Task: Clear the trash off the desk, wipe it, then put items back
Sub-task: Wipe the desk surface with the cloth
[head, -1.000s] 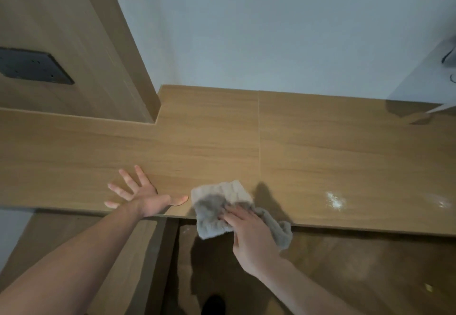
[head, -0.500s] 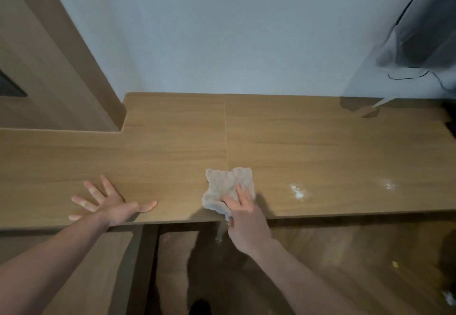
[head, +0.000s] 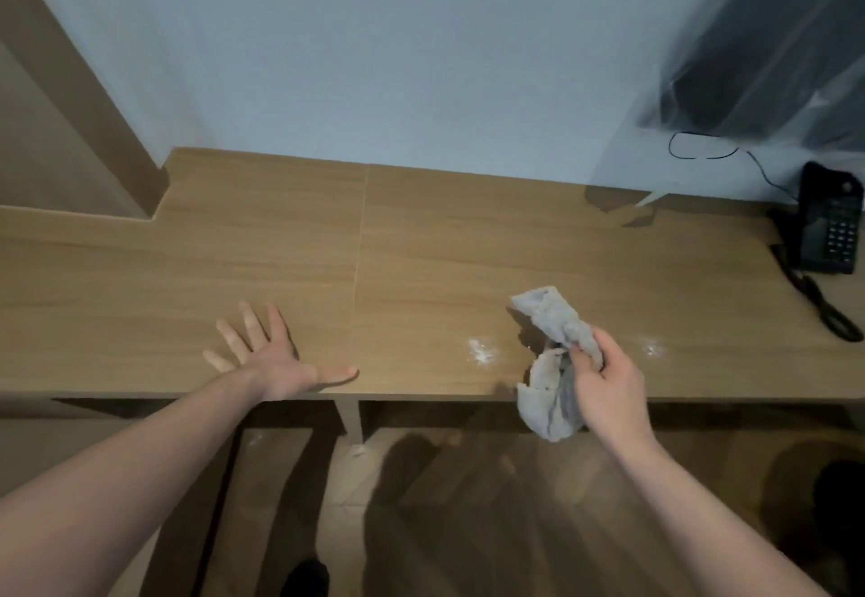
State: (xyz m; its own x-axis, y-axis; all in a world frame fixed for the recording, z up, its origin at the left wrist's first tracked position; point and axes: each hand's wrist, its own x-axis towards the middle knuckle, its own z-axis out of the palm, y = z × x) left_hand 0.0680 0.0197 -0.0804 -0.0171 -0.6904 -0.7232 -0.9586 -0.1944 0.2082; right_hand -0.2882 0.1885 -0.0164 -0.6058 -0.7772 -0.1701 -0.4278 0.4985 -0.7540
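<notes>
Near the lower right of the frame, the right hand (head: 606, 386) grips a crumpled grey cloth (head: 554, 362), bunched in curled fingers at the front edge of the light wooden desk (head: 421, 245). Left of centre, the left hand (head: 269, 355) lies flat, fingers spread. 2 white powdery smears (head: 482, 352) flank the cloth. A black corded telephone (head: 828, 226) sits at far right.
</notes>
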